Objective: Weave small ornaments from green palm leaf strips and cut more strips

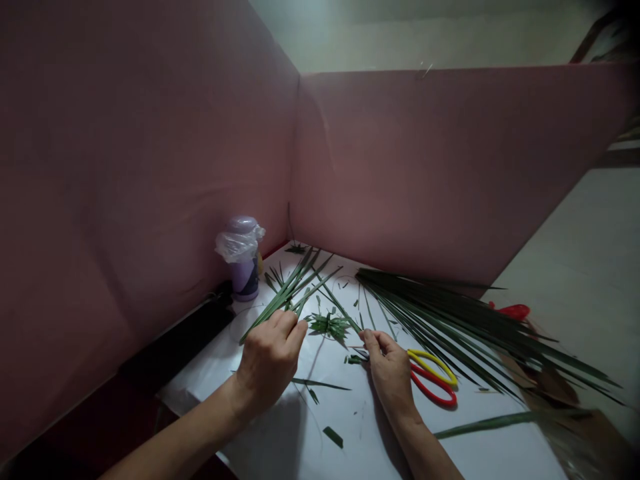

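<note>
My left hand [273, 360] is closed, thumb pressed to the fingers, over the lower end of a bunch of long green leaf strips [293, 283]. At least one strip seems to run out of its grip, though the fingers hide the end. Between thumb and forefinger, my right hand [387, 370] pinches the end of a narrow green leaf strip [337, 303] that slants up and left. Between the hands lies a spiky green piece of leaf [329, 325]. Scissors with yellow and red handles [434, 379] lie partly hidden behind my right hand.
A large fan of dark green leaves [450, 320] spreads across the right side of the white tabletop [370, 427]. Leaf scraps [333, 437] are scattered about. A purple bottle [245, 270] with clear plastic over it stands at the back left. Pink panels [400, 167] enclose the back and left.
</note>
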A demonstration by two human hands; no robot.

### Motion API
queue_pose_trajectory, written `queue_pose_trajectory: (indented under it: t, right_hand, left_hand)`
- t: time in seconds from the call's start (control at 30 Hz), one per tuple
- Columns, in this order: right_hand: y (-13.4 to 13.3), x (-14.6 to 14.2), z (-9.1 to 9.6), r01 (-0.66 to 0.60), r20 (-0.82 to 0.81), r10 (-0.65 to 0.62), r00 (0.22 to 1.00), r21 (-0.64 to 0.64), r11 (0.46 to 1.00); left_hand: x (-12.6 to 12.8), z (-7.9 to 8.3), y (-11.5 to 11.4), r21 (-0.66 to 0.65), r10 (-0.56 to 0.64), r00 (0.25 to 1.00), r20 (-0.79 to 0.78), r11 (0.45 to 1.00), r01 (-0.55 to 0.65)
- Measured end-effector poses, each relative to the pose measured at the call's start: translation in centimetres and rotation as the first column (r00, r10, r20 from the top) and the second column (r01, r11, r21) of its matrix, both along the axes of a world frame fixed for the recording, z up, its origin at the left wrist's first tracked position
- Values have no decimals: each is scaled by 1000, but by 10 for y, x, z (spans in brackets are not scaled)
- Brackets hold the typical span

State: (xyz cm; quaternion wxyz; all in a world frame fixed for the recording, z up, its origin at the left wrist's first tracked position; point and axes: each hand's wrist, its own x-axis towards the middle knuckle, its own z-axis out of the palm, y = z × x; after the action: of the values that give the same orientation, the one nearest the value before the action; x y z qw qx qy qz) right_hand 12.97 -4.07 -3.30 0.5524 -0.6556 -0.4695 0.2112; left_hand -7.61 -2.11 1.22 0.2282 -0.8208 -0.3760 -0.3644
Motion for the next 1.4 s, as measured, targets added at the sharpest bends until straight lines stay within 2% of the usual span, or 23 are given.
queue_pose_trajectory:
  t: [0.13, 0.27, 0.57, 0.7, 0.87, 1.0, 1.1, 1.23, 1.4]
  right_hand:
    - [0, -1, 0, 3, -17, -3, 1000, 6, 1000]
    - [0, 0, 0, -13, -13, 13, 1000, 5, 1000]
    - [-3, -2, 5, 1, -15, -1, 1000, -4, 1000]
    - [-4, -4, 6, -24, -7, 24, 1000, -64, 998]
    - [-4, -5, 9, -20, -10, 19, 1000, -109, 994]
    - [-5, -8, 13, -31, -37, 26, 999, -140, 990]
    - [-6, -13, 14, -49, -11, 48, 999, -71, 996]
    - [-9, -25, 14, -92, 61, 86, 994, 103, 990]
    - [-17, -37, 24, -134, 15, 133, 991, 92, 987]
  left_hand:
    - [1, -1, 3, -13, 7, 999, -37, 1000, -7]
    - [1, 9, 10, 14, 52, 994, -93, 999, -51]
    - [0, 69, 41, 109, 177, 974, -144, 981, -162]
    - [4, 92, 67, 76, 237, 964, -125, 971, -228]
    - [18, 110, 106, 47, 301, 950, -88, 954, -298]
    - [32, 117, 129, 13, 325, 943, -74, 946, -325]
    - [38, 117, 138, -30, 333, 940, -77, 941, -336]
    - [37, 115, 138, -62, 332, 938, -96, 939, -338]
    - [27, 110, 128, -69, 307, 945, -112, 946, -316]
